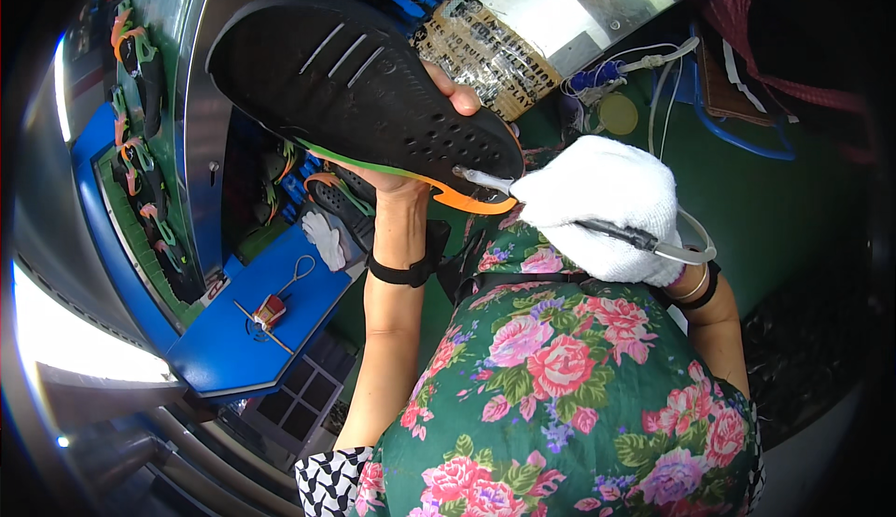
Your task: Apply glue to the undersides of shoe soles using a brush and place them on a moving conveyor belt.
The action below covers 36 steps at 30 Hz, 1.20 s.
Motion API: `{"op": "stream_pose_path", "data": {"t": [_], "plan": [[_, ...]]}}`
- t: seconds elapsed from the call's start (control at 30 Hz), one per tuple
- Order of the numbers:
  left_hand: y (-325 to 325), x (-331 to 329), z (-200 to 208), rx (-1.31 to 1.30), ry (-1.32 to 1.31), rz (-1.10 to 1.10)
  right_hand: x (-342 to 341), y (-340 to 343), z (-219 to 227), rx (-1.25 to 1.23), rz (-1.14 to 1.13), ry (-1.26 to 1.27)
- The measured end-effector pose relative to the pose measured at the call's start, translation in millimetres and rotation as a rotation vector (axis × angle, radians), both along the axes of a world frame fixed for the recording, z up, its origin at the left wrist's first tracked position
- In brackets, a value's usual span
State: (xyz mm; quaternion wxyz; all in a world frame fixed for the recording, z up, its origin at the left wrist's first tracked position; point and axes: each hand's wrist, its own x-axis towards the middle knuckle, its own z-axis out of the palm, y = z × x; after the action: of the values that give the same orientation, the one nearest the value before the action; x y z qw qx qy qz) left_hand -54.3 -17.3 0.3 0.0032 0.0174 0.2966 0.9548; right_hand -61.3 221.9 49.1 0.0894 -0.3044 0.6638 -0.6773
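In front of my chest, tilted so its broad, slotted end points up and to the left, is the black shoe sole point(317, 78), and my left hand point(392, 179) grasps it from behind, fingertips wrapped over its far edge and the palm under the near one. My right hand point(607, 204), in a white glove, is closed around a corded tool point(621, 231) whose cord point(695, 251) loops back past my wrist. A slim pale tip point(483, 179) sticks out of the glove over the narrow, holed end of the sole, just beside the orange band point(471, 203); I cannot tell whether it touches. The band, green farther along, already follows the near rim, so I judge that part done. The narrow end is where both hands meet, and I take it as unfinished; whether the band is fixed all the way round, I cannot tell. Off to my left, similar banded pieces point(140, 153) sit in a row, and a spare white glove point(324, 240) lies on the blue shelf point(219, 358), apart from my hands.
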Motion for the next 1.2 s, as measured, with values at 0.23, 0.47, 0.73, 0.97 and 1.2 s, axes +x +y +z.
{"op": "stream_pose_path", "data": {"t": [0.23,0.47,0.73,0.97,1.2], "plan": [[-2,1,0,-0.061,-0.015,-0.097,2,-3,-8,-0.041,0.047,-0.108],[0,2,-6,0.070,-0.069,-0.009,1,3,-10,-0.073,-0.034,-0.230],[-16,-6,-16,-0.096,-0.036,-0.207,5,0,-15,-0.269,0.246,-0.354],[-7,-24,0,-0.104,-0.013,-0.338,-3,0,-22,-0.055,0.149,0.135],[4,-20,18,-0.074,-0.472,0.000,-10,5,-27,-0.165,0.380,-0.155]]}}
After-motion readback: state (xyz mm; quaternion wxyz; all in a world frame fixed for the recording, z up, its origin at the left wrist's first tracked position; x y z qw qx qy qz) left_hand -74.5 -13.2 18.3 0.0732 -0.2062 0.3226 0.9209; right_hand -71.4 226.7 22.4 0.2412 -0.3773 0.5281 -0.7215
